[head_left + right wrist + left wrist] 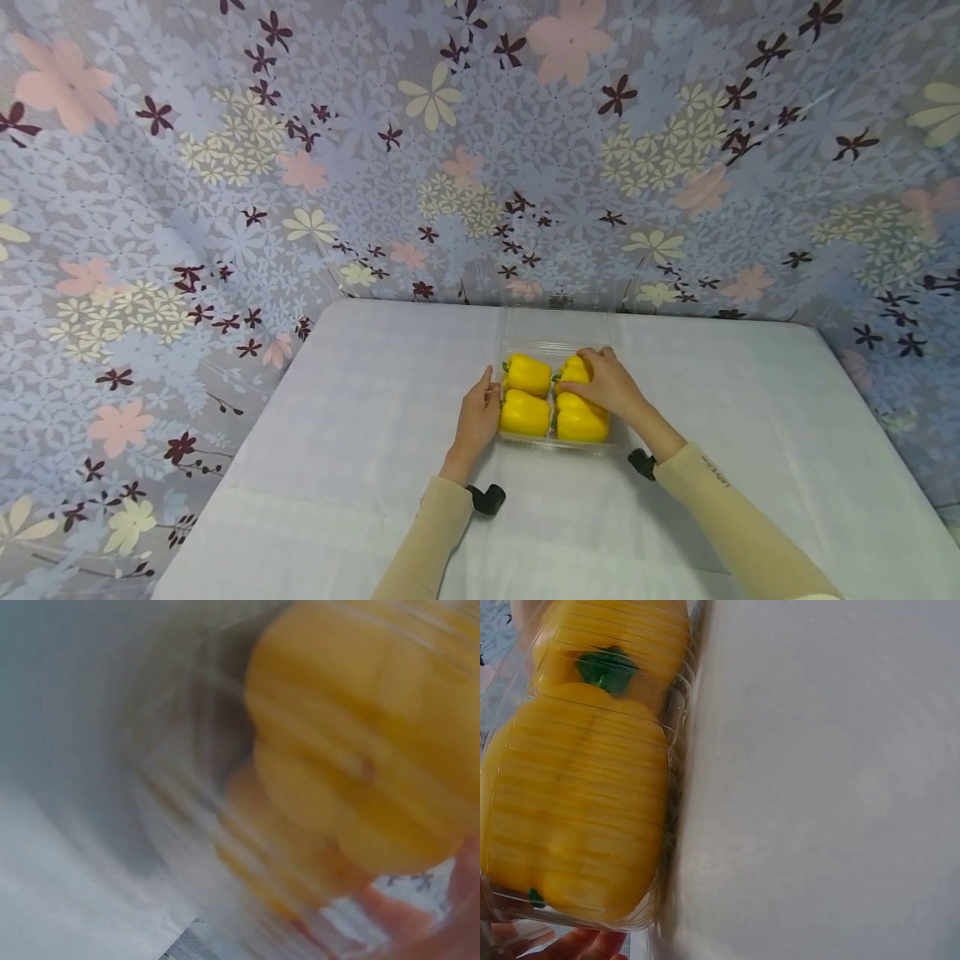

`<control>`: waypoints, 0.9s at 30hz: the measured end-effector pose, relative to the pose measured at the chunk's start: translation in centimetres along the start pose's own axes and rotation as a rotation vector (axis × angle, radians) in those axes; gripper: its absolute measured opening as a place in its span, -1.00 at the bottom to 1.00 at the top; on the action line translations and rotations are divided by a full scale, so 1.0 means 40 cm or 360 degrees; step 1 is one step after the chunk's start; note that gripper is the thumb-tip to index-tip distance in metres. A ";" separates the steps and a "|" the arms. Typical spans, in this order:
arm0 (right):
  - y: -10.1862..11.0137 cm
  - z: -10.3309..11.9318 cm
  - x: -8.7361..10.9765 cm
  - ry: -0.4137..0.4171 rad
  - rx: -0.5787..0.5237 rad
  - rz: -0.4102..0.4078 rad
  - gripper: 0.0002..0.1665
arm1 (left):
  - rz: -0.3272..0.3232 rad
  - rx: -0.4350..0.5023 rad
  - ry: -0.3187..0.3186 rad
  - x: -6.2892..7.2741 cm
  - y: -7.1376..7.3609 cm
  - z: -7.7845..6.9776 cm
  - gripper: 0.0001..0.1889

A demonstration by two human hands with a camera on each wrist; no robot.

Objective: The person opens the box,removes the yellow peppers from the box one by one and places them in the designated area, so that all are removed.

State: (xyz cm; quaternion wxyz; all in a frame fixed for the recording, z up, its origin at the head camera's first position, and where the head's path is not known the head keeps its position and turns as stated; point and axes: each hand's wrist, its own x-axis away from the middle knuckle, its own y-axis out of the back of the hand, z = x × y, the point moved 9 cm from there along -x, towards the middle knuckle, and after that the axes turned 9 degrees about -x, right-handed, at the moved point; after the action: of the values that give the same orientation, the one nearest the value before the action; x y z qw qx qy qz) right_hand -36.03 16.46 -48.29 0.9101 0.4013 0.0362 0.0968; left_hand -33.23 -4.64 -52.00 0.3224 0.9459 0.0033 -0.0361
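A clear plastic container (558, 444) on the table holds several yellow bell peppers (525, 414) with green stems, laid in two rows. My right hand (611, 383) grips the back right yellow bell pepper (575, 369), thumb on its near side and fingers over its far side. At the container's left wall rests my left hand (477, 417), one finger pointing up and away. Through the ribbed wall the left wrist view shows a yellow bell pepper (577, 802), with fingertips (604, 945) at the container's end. The right wrist view is blurred.
The container's transparent lid (558, 321) stands raised at the back, with a small printed label. A white cloth (360, 400) covers the table. Behind it hangs a flowered curtain (420, 183). Black wrist devices (487, 500) sit below both hands.
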 end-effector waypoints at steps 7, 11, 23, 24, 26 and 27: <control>-0.004 -0.014 -0.010 -0.0103 -0.0163 0.0063 -0.12 | 0.0004 0.0007 0.0003 -0.001 0.000 -0.001 -0.50; -0.006 -0.030 -0.016 -0.0127 -0.0288 0.0021 -0.11 | -0.0002 0.0002 -0.0007 -0.003 0.002 -0.001 -0.50; -0.007 -0.056 -0.003 -0.0204 -0.0194 -0.0211 -0.09 | 0.0003 0.0006 -0.0039 0.002 0.002 -0.006 -0.50; -0.004 -0.054 -0.001 -0.0198 -0.0211 -0.0231 -0.09 | 0.0002 0.0005 -0.0044 0.003 0.002 -0.007 -0.50; 0.003 -0.049 0.003 -0.0172 -0.0259 -0.0269 -0.10 | 0.0002 0.0009 -0.0048 0.003 0.002 -0.008 -0.50; 0.007 -0.045 0.005 -0.0156 -0.0296 -0.0283 -0.10 | -0.0002 0.0010 -0.0052 0.004 0.003 -0.010 -0.51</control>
State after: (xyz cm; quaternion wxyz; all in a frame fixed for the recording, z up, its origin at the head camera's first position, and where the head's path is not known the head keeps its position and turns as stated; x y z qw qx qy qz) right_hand -36.12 17.99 -49.32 0.9490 0.3148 0.0180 -0.0010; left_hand -33.05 -4.48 -51.64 0.3194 0.9462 -0.0016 -0.0517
